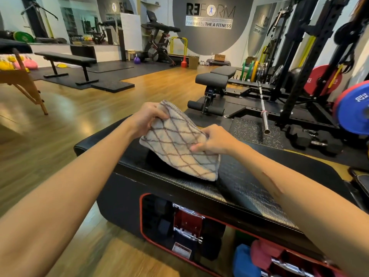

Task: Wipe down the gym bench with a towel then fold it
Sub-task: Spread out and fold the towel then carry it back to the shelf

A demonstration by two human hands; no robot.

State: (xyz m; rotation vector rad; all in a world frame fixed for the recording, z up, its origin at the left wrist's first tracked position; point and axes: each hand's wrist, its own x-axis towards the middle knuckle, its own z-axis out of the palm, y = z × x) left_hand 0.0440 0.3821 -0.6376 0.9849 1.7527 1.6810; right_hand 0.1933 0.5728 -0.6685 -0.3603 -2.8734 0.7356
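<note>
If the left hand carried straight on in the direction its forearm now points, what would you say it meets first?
Beyond the towel that the left hand already grips, the line runs up and right toward the adjustable bench; its black foot rollers look like the first thing met, though depth is hard to judge in this wide-angle view.

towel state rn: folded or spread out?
Folded. The towel is a compact, thick rectangle held by both the left hand and right hand, its lower corner resting on the bench.
</note>
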